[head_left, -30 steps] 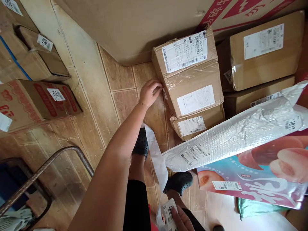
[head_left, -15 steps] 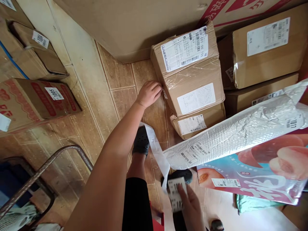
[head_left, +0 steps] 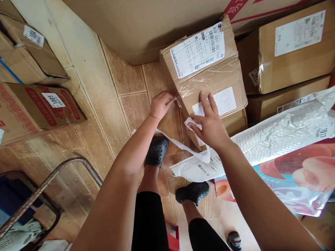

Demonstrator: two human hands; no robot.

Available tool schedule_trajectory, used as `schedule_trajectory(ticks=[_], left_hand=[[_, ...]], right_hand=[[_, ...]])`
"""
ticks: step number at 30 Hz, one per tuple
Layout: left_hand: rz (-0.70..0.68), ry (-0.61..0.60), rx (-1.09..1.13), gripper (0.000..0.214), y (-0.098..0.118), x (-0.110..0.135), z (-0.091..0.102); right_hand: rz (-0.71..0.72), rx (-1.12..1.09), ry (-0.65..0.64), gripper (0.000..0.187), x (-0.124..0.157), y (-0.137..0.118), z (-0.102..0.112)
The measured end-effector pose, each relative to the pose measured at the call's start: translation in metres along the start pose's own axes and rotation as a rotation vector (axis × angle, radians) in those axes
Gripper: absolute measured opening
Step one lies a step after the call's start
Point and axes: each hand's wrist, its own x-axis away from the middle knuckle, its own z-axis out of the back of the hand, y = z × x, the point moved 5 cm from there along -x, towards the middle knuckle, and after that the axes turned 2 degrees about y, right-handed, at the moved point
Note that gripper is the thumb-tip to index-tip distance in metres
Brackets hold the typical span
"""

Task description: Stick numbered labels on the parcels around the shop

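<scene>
A brown cardboard box (head_left: 206,83) with white shipping labels stands in front of me, on top of another carton (head_left: 235,122). At its left side, my left hand (head_left: 161,105) is closed in a pinch at the edge of a small white sticker (head_left: 178,101) on the box wall. My right hand (head_left: 211,127) rests on the box, two fingers stretched over the lower paper label (head_left: 227,101). Under its thumb is a strip of number labels (head_left: 190,122), whose white backing tape (head_left: 180,145) trails down and left past my shoe.
A silver bubble mailer (head_left: 285,136) marked 1017 lies at the right over a peach-printed box (head_left: 285,170). More cartons (head_left: 295,59) stand at upper right, others (head_left: 49,108) at left. A rusty metal frame (head_left: 52,184) is at lower left. A large carton (head_left: 131,28) stands behind.
My right hand has come up from the lower middle with the label strip and now rests on the box. The backing tape has shifted with it. My left hand stays at the box's side.
</scene>
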Motion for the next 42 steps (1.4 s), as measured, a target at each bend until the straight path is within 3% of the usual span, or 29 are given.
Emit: schedule_trajectory(ticks=[6, 10, 17, 21, 24, 27, 31, 34, 38, 42], left_hand=[[0.010, 0.065, -0.012, 0.010, 0.000, 0.008, -0.001], [0.141, 0.109, -0.016, 0.006, 0.011, 0.026, -0.003], [0.389, 0.086, 0.001, 0.010, 0.049, 0.093, -0.004], [0.496, -0.001, -0.018, 0.004, 0.086, 0.124, 0.004], [0.573, -0.021, -0.031, 0.004, 0.125, 0.130, 0.010], [0.603, -0.018, -0.061, 0.007, 0.171, 0.120, 0.003], [0.573, 0.043, -0.126, 0.009, 0.224, 0.089, -0.036], [0.591, 0.119, -0.228, 0.007, 0.251, 0.068, -0.075], [0.652, 0.231, -0.439, 0.010, 0.272, 0.052, -0.114], [0.648, 0.224, -0.611, 0.021, 0.280, 0.046, -0.134]], right_hand=[[-0.003, -0.028, -0.046, 0.022, 0.002, 0.003, 0.000], [-0.014, -0.059, -0.047, 0.020, 0.002, 0.005, 0.000], [0.002, -0.194, -0.024, 0.029, 0.001, 0.014, 0.005], [-0.074, -0.315, 0.129, 0.030, 0.021, -0.002, 0.016], [-0.269, -0.456, 0.328, 0.023, 0.080, -0.025, 0.026], [-0.562, -0.644, 0.427, 0.020, 0.173, -0.052, 0.027], [-0.918, -0.850, 0.363, 0.018, 0.298, -0.088, 0.030], [-1.135, -1.009, 0.334, 0.025, 0.366, -0.112, 0.038], [-1.355, -1.255, 0.334, 0.036, 0.416, -0.143, 0.034], [-1.331, -1.380, 0.351, 0.039, 0.433, -0.157, 0.021]])
